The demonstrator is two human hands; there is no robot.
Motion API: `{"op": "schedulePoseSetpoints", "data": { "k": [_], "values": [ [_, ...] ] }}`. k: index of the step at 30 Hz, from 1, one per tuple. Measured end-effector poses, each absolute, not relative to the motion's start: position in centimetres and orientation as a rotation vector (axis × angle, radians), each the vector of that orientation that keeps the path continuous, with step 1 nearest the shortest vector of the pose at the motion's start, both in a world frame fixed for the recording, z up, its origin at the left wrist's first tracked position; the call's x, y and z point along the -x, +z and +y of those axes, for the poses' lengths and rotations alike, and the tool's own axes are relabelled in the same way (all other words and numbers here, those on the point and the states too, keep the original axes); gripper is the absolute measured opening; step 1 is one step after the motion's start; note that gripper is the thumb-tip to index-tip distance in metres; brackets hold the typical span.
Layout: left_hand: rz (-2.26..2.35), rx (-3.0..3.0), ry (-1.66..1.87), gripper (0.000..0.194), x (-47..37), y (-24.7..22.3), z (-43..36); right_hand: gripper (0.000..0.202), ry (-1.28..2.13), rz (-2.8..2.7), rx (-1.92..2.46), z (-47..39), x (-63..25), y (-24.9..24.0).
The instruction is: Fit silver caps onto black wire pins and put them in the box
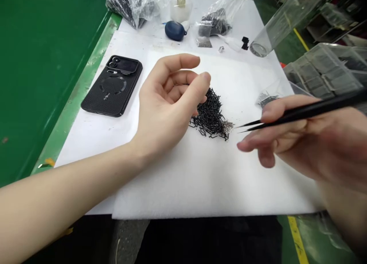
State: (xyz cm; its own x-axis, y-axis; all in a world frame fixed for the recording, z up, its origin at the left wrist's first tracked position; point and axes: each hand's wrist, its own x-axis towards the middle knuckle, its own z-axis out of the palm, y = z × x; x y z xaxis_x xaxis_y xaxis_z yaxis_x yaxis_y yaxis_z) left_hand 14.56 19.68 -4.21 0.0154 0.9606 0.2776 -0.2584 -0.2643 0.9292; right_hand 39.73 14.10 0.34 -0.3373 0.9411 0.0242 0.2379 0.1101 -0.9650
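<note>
My right hand [301, 137] grips black pointed tweezers [309, 111], whose two tips are slightly apart, with nothing visible between them. The tips point left toward a pile of small bent black metal pieces [210, 109] on the white foam sheet [177, 187]. A cluster of tiny brownish bits [228, 125] lies at the pile's right edge. My left hand [166, 95] is over the pile's left side, fingers loosely curled and thumb apart from the index finger. Nothing shows in it, though its inner fingertips are partly hidden.
A black phone [111, 86] lies on the left. Behind are plastic bags [215, 21], a dark blue oval case [174, 30] and a cup [181, 11]. On the right are a small bag of thin pieces [269, 97], a clear tube [282, 25] and a compartment box [321, 70].
</note>
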Motion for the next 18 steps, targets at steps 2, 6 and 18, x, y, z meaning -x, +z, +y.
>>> {"op": "schedulePoseSetpoints", "data": {
  "k": [2,6,18],
  "values": [
    [0.876,-1.141,1.446,0.018,-14.7,-3.8,19.6,0.009,1.254,-1.611,1.134,14.3,-37.3,0.5],
    [0.889,-1.049,1.432,0.018,-14.9,-3.3,19.5,0.011,1.084,-1.831,1.166,14.4,-36.4,0.7],
    [0.789,-1.782,1.227,0.031,-13.9,-3.1,17.7,0.003,0.798,-1.987,1.236,17.6,-42.8,-1.3]
  ]
}}
